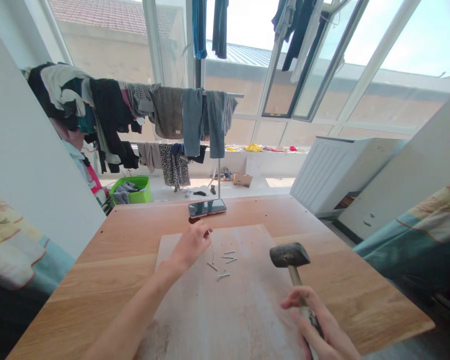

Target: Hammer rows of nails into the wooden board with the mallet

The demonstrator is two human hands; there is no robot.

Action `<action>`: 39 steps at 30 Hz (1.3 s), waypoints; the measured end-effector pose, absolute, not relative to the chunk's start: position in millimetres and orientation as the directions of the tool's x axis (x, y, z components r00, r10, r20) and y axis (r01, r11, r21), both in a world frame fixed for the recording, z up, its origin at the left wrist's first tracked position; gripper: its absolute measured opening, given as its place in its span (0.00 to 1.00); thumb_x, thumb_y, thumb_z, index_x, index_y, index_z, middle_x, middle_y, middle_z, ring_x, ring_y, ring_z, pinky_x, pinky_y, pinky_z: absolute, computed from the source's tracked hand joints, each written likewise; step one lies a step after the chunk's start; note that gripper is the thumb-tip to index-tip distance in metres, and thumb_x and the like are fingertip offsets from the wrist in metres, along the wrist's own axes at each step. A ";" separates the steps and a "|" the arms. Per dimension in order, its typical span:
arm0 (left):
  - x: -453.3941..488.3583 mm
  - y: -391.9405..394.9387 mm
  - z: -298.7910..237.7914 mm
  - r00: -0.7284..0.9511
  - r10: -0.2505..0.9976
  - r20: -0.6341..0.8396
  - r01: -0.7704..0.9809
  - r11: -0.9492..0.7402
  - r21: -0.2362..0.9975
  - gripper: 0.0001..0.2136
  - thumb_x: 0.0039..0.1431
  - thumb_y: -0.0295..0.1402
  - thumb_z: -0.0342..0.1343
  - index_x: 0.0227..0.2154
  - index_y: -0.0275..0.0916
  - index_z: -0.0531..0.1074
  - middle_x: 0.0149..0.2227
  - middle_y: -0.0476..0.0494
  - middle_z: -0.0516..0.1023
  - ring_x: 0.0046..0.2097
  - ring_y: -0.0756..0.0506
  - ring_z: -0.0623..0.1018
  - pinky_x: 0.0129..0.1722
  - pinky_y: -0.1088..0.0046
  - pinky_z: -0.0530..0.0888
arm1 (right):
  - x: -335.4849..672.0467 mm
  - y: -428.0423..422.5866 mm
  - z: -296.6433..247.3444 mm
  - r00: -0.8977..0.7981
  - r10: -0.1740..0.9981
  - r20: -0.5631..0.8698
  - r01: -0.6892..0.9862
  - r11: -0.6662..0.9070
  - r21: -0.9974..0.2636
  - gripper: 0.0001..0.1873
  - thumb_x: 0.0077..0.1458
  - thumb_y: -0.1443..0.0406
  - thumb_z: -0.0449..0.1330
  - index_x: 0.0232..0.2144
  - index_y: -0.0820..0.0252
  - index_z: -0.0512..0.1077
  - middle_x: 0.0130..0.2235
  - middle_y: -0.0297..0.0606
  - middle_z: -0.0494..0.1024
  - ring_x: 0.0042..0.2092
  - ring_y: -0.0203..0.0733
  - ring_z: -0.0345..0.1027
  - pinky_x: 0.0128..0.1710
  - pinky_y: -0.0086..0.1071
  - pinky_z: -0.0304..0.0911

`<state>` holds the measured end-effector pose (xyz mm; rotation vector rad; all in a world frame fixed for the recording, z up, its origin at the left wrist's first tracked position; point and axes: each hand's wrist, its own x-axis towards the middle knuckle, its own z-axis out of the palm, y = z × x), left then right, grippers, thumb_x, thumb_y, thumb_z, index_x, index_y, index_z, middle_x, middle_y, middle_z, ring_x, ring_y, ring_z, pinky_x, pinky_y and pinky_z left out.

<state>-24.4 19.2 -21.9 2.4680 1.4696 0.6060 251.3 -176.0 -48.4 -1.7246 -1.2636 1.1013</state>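
In my right hand (313, 320) is a hammer (289, 255) with a black head and a pale handle, held head up over the right edge of a thin pale board (217, 310). My left hand (192, 243) is above the upper left part of the board, its fingers curled together; whatever they may hold is hidden. Just right of it several loose nails (229, 258) lie scattered on the board. One more nail (213, 256) is close below the left fingertips; I cannot tell whether it stands or lies.
The board rests on a wooden table (127, 235). A phone (207, 207) lies behind the board, near the far edge. Beyond are a clothes rack (195, 120) with laundry, a green basket (139, 194) and a white cabinet (328, 170). Curtains hang on both sides.
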 end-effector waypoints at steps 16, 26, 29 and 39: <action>-100.9 -5.2 -52.1 0.242 0.919 0.312 0.565 -0.395 0.724 0.08 0.58 0.35 0.56 0.33 0.41 0.79 0.33 0.48 0.83 0.33 0.48 0.77 0.35 0.74 0.72 | 260.5 -155.0 -47.2 0.212 0.937 -0.276 0.439 -0.344 -0.830 0.42 0.53 0.43 0.60 0.62 0.60 0.68 0.12 0.25 0.63 0.13 0.40 0.60 0.11 0.29 0.55; -106.0 -6.7 -64.5 0.241 0.940 0.241 0.491 -0.332 0.805 0.09 0.57 0.35 0.56 0.33 0.39 0.80 0.30 0.47 0.81 0.30 0.49 0.74 0.31 0.75 0.71 | 169.8 -113.5 -11.4 -0.108 0.972 -0.206 0.334 -0.160 -0.929 0.33 0.60 0.46 0.54 0.58 0.63 0.64 0.21 0.20 0.61 0.14 0.28 0.51 0.12 0.22 0.50; -104.8 -7.1 -66.4 0.231 0.940 0.250 0.458 -0.332 0.825 0.08 0.57 0.35 0.57 0.34 0.39 0.80 0.31 0.47 0.82 0.30 0.50 0.74 0.31 0.75 0.71 | 143.0 -91.6 1.4 -0.214 0.963 -0.164 0.231 -0.114 -0.966 0.34 0.60 0.49 0.54 0.60 0.66 0.61 0.18 0.19 0.60 0.15 0.30 0.52 0.13 0.21 0.53; -103.4 -5.4 -73.7 0.167 0.950 0.263 0.377 -0.308 0.873 0.11 0.56 0.35 0.60 0.42 0.40 0.78 0.32 0.47 0.84 0.31 0.48 0.78 0.35 0.73 0.74 | 117.0 -72.9 -31.7 -0.321 0.944 -0.074 0.053 -0.060 -0.997 0.26 0.66 0.54 0.52 0.63 0.55 0.63 0.30 0.25 0.67 0.13 0.22 0.55 0.09 0.18 0.51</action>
